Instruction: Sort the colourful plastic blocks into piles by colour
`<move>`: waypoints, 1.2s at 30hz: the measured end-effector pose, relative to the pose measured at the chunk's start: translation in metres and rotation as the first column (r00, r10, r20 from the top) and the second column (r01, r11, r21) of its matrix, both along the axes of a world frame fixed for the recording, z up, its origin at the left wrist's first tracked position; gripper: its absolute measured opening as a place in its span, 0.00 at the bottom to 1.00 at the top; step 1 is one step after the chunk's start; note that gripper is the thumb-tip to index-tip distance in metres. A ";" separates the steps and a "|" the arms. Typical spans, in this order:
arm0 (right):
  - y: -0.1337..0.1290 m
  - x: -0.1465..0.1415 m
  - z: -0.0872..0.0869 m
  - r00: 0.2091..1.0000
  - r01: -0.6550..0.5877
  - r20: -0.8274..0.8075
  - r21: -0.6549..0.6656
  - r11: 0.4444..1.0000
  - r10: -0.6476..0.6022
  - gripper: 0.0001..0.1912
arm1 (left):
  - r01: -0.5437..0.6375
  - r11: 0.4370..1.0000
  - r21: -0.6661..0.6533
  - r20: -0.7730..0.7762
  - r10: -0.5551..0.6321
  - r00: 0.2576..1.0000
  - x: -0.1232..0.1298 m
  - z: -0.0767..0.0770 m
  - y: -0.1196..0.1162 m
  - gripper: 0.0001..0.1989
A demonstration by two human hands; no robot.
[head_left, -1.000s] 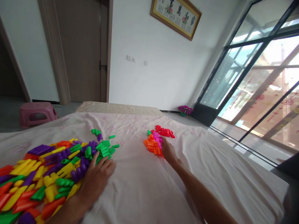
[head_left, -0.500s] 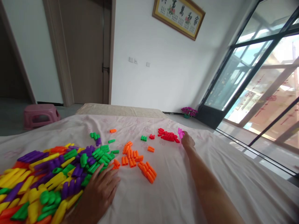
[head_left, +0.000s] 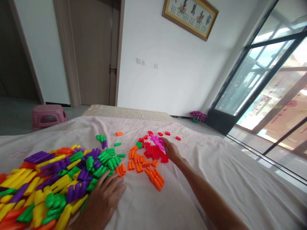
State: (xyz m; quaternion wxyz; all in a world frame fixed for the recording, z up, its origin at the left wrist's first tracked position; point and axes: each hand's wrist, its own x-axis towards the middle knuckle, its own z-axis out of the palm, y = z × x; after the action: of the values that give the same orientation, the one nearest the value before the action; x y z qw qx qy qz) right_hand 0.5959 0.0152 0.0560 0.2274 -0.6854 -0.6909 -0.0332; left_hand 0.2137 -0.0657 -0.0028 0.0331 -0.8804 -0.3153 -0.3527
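Observation:
My right hand (head_left: 172,150) is closed on a bright pink plastic piece (head_left: 157,140) with rounded lobes. It reaches across the cloth, and the pink piece touches a cluster of red plastic pieces (head_left: 153,151). Left of the red cluster lie orange pieces (head_left: 137,159), close against it. My left hand (head_left: 105,196) rests flat with fingers outstretched at the right edge of a big mixed pile. Green pieces (head_left: 109,161) touch its fingertips. Yellow pieces (head_left: 59,183) and purple pieces (head_left: 82,174) make up much of that pile.
A pale flowered cloth (head_left: 203,172) covers the bed-like surface. A few red pieces (head_left: 178,138) lie scattered behind my right hand. On the floor stand a pink stool (head_left: 49,116) at left and a potted purple flower plant (head_left: 198,115) near the glass door (head_left: 254,80).
My right hand has moved left with the pink piece. Most red pieces have shifted left against the orange and green ones, a few staying spread behind. My left hand stays by the pile.

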 end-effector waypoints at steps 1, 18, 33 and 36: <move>0.003 0.004 0.003 0.999 0.051 -0.011 0.029 0.998 -0.050 0.23 | 0.004 1.000 0.002 -0.004 -0.004 1.000 -0.001 0.001 0.000 0.14; 0.100 0.026 0.012 0.905 0.422 0.138 -0.183 0.888 -0.402 0.23 | 0.053 0.998 -0.033 -0.008 -0.053 0.999 0.002 -0.005 0.001 0.10; -0.007 -0.189 0.014 0.927 -0.290 0.196 -0.168 0.942 0.320 0.23 | -0.214 0.977 0.017 -0.317 0.208 0.925 -0.016 0.034 -0.004 0.16; -0.027 -0.208 0.020 0.932 -0.345 0.058 -0.149 0.927 0.357 0.22 | -0.232 0.971 0.053 -0.362 0.235 0.902 -0.032 0.044 -0.004 0.16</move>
State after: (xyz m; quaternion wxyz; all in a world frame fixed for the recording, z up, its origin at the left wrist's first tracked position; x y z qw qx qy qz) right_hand 0.3876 -0.0116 0.0760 0.1531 -0.5624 -0.8121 0.0263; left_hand 0.1818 -0.0702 0.0411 0.1369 -0.8863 -0.4052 -0.1774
